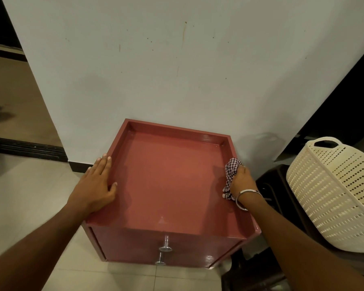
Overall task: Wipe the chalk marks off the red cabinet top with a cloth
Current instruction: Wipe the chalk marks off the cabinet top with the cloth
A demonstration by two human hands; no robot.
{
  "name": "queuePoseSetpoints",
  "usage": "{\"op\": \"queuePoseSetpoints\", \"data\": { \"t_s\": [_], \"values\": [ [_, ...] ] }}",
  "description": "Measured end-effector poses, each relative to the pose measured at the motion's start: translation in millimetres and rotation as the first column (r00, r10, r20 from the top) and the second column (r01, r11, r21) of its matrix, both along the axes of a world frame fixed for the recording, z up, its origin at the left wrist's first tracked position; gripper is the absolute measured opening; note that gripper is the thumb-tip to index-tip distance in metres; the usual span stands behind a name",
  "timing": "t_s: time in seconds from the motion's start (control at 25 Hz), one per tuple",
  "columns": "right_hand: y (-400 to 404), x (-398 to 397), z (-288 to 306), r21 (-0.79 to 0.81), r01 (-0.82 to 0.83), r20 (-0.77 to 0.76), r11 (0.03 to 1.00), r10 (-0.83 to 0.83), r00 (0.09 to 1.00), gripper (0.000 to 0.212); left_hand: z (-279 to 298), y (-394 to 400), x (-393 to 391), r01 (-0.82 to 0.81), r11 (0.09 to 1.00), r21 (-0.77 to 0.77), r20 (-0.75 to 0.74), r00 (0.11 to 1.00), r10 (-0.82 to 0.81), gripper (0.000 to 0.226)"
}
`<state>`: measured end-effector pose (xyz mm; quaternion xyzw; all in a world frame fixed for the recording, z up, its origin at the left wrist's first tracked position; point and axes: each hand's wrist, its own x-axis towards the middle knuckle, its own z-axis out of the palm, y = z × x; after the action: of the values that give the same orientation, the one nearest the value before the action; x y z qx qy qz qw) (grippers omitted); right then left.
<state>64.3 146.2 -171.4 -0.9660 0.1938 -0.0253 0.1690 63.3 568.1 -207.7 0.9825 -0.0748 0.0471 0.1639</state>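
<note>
The red cabinet (168, 185) stands against the wall, its flat top framed by a raised rim. No chalk marks stand out on the top. My left hand (97, 185) lies flat, fingers spread, on the left rim. My right hand (243, 181) grips a checked cloth (230, 171) bunched against the right rim, with a metal bangle on the wrist.
A cream perforated plastic basket (332, 194) leans on a dark stool (271, 185) just right of the cabinet. A white wall (156, 70) rises behind. Two metal knobs (165, 248) stick out of the cabinet front. Pale floor tiles (29, 196) lie to the left.
</note>
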Motion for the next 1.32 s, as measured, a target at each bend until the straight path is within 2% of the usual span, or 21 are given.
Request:
{"op": "queuePoseSetpoints", "data": {
  "t_s": [0.56, 1.32],
  "values": [
    [7.4, -51.7, 0.0, 0.041, 0.021, -0.027, 0.999, -0.020, 0.999, 0.062, -0.2, 3.3, -41.0, -0.019, 1.000, -0.013, -0.017, 1.000, 0.019, 0.084],
    [18.9, -104.2, 2.6, 0.066, 0.067, -0.008, 0.996, -0.067, 0.998, 0.056, 9.1, -2.0, -81.3, -0.093, 0.993, -0.078, -0.091, 0.992, 0.085, 0.084]
  ]
}}
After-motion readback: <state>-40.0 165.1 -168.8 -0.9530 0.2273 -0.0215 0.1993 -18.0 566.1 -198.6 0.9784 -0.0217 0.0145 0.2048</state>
